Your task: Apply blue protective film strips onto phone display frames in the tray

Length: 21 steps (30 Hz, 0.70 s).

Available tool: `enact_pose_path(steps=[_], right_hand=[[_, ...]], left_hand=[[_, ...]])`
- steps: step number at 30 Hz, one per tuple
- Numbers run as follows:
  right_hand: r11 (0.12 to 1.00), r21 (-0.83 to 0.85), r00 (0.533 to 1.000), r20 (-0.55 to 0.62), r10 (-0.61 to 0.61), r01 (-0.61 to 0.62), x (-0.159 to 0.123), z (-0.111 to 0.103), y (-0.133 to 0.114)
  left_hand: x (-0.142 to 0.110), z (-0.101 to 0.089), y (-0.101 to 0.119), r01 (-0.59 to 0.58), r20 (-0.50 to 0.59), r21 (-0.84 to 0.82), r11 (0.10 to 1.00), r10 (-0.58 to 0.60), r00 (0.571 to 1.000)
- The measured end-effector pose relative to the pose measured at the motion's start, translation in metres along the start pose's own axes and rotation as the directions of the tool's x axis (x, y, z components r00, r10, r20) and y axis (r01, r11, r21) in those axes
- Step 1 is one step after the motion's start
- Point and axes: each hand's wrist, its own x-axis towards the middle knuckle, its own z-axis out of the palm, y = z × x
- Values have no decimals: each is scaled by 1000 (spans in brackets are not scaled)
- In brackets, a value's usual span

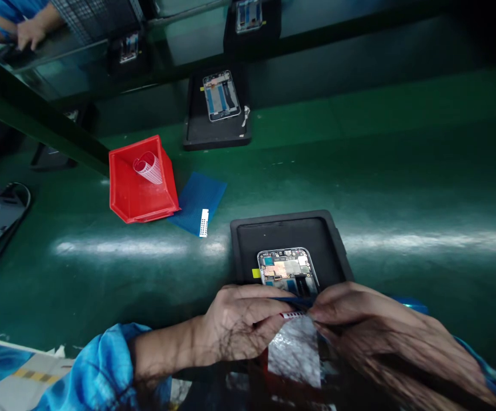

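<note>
An opened phone (287,270) with bare circuit boards lies in a black tray (248,240) just ahead of me on the green belt. My left hand (241,328) and my right hand (359,325) meet over the phone's near end. Both pinch a small red-and-white strip (293,314) fixed to a silvery film sheet (297,348) that hangs down between them. A thin blue piece (294,299) lies across the phone's lower edge, right by my fingertips. Blue sleeves cover both my forearms.
A red bin (140,191) holding a curled perforated strip (149,167) stands to the left, with a blue sheet (198,200) and a white label strip (204,222) beside it. Farther along are more black trays with phones (221,95). Another person's hand (29,31) is at the top left.
</note>
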Motion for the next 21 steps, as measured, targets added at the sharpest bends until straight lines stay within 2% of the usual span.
enact_pose_path(steps=[6,11,16,21], right_hand=[[1000,-18,997,75,-15,16,-17,-2,15],[999,41,999,45,-3,1,-10,-3,9],[999,24,999,-28,31,-31,-7,1,1],[999,14,999,-14,33,-33,-9,4,4]], left_hand=[[1,0,0,-1,5,-5,1000,1,1000],[-1,0,0,8,12,-13,1000,-7,1000],[0,0,0,22,25,-14,1000,-22,999],[0,0,1,28,34,-10,1000,-28,999]])
